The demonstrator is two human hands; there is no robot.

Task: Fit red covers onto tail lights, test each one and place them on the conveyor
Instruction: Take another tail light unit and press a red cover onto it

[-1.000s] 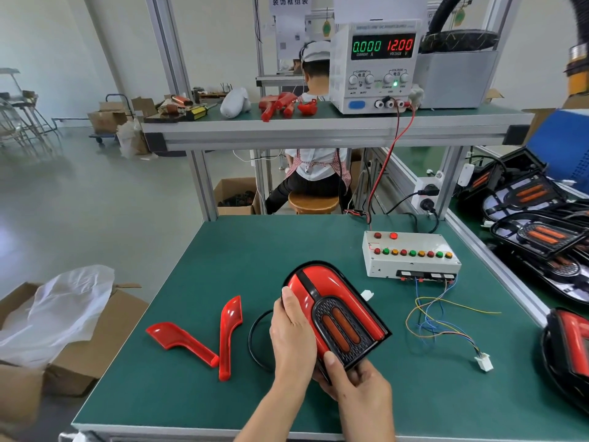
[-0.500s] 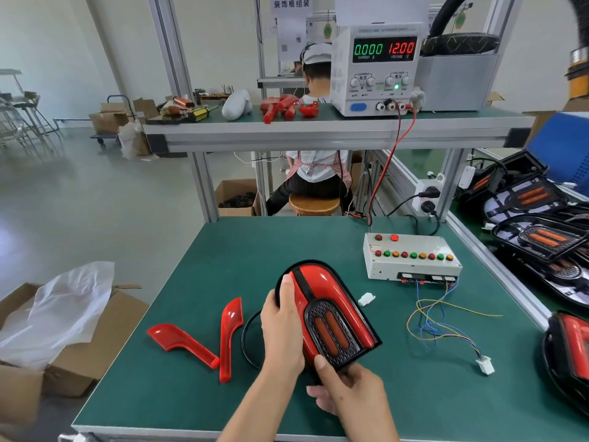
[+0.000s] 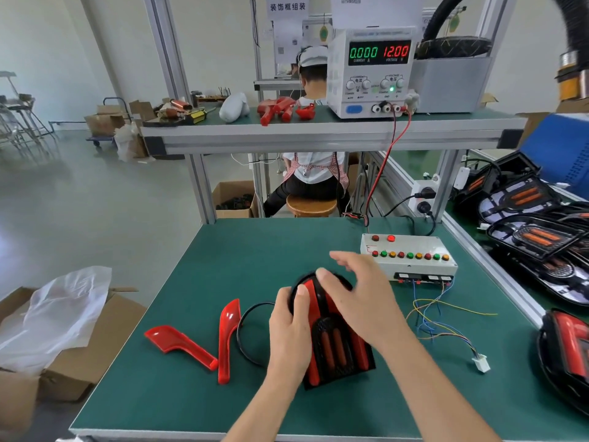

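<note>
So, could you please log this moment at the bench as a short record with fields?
Workpiece: tail light flat on the green bench
Left hand: grips the light's left edge
Right hand: fingers spread, over the light's top
Spare parts: two loose red covers to the left
Tester: button box, its white plug lying unconnected
Supply: 0.000 A, 12.00 V

Pale glossy grey floor (image 3: 79, 205) under white walls (image 3: 41, 43), with an aluminium-framed green-topped workbench (image 3: 223, 250), its upper green shelf (image 3: 318, 124), a round wooden stool (image 3: 310, 205) and open brown cardboard boxes (image 3: 95, 339) alongside.
</note>
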